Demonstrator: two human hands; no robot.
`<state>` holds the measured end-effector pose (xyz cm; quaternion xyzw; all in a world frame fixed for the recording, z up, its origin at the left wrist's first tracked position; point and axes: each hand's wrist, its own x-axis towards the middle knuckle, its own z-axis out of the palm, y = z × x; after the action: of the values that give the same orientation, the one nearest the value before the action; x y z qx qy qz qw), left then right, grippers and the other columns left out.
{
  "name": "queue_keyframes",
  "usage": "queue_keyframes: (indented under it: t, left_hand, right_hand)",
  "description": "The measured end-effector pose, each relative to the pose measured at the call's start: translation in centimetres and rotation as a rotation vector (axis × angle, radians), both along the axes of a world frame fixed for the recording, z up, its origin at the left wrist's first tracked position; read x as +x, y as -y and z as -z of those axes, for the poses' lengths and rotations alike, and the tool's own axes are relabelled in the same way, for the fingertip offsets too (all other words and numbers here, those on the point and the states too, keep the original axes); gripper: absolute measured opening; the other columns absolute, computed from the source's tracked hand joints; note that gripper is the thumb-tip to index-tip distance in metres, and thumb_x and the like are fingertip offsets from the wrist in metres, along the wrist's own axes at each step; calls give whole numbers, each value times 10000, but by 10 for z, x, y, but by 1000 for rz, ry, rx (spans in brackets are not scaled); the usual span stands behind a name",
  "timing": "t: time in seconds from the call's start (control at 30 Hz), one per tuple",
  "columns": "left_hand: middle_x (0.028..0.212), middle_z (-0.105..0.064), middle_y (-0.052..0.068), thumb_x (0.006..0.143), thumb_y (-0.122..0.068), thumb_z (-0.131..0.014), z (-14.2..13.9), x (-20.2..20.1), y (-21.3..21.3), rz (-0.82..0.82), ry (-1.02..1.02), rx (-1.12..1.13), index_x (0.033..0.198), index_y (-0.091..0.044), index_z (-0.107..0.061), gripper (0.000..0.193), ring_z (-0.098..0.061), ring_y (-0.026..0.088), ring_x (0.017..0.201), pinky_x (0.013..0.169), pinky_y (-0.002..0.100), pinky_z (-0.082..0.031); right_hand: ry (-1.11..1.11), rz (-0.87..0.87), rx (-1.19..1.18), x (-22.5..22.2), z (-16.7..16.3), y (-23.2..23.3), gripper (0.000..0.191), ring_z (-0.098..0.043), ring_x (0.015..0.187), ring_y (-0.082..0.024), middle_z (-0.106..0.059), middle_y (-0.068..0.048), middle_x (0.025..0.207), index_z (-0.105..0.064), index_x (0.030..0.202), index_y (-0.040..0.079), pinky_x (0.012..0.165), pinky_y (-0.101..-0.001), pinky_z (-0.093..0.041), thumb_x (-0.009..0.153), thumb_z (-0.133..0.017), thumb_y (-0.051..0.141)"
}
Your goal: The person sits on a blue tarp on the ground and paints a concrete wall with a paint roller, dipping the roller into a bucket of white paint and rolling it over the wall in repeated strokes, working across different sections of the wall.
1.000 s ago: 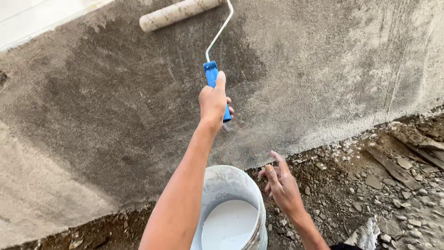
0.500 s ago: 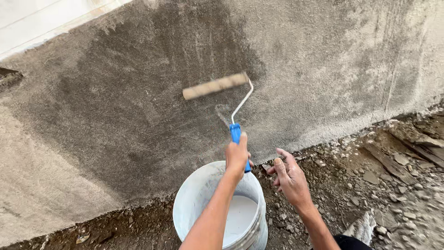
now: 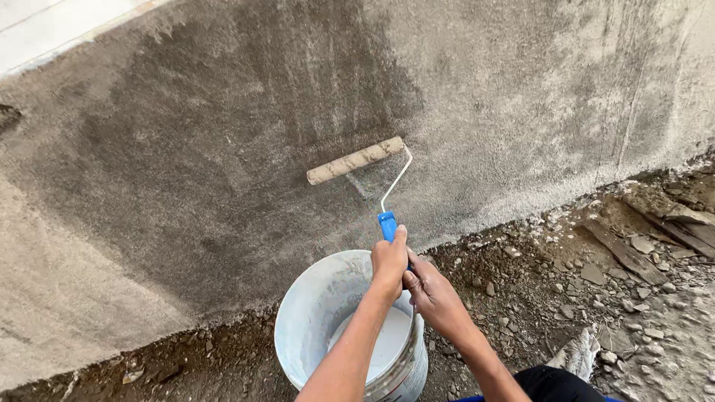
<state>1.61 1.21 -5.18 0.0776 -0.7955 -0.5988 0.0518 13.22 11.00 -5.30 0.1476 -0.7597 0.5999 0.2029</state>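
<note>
My left hand point(image 3: 389, 260) grips the blue handle point(image 3: 386, 225) of a paint roller. Its beige sleeve point(image 3: 356, 160) lies slanted against the rough grey concrete wall point(image 3: 521, 112), at the edge of a darker wet patch point(image 3: 223, 149). My right hand point(image 3: 433, 296) presses against the left hand from the right, its fingers curled around the handle's lower end, which is hidden. Right below both hands stands a white bucket point(image 3: 313, 313) holding white liquid point(image 3: 387, 339).
Brown soil with stones and rubble point(image 3: 596, 275) runs along the foot of the wall. Broken flat pieces point(image 3: 655, 216) lie at the right. A pale strip point(image 3: 52, 30) tops the wall at the upper left. My dark trouser leg point(image 3: 555, 380) shows at the bottom.
The roller has come down the wall from the top to mid height. My right hand has moved from hovering with spread fingers beside the bucket to closing on the handle under the left hand.
</note>
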Motion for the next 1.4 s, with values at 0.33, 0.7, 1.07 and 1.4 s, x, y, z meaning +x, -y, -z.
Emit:
queue_keyframes:
  t: [0.33, 0.7, 1.07, 1.4]
  left_hand:
    - [687, -687, 199, 962, -502, -559, -50, 26, -11, -41, -68, -146, 736, 34, -661, 591, -674, 291, 647, 655, 478, -504]
    - [697, -685, 175, 993, -526, -570, -52, 0, -8, -67, -136, -258, 793, 36, -667, 605, -679, 293, 666, 655, 455, -502]
    - [637, -667, 137, 966, -482, -562, -49, 6, 0, 21, -72, -81, 725, 9, -652, 554, -674, 259, 596, 572, 451, -503]
    - [623, -646, 136, 985, -481, -557, -59, 3, 9, 54, 2, 28, 672, 41, -650, 615, -647, 236, 575, 536, 438, -499]
  right_hand:
    - [272, -235, -267, -13, -6, -9, 606, -599, 640, -94, -622, -38, 879, -354, 1586, 176, 560, -287, -572, 1010, -517, 268]
    - [184, -194, -349, -30, 12, 12, 580, -592, 677, -90, -597, -44, 984, -349, 1582, 115, 615, -273, -567, 1022, -501, 114]
    - [42, -61, -243, -24, 9, 19, 525, -599, 705, -103, -600, -41, 930, -483, 1510, 70, 645, -264, -551, 991, -519, 2]
    - [79, -58, -238, -24, 1, 25, 506, -604, 715, -101, -615, -31, 900, -513, 1494, 93, 658, -266, -557, 995, -538, 16]
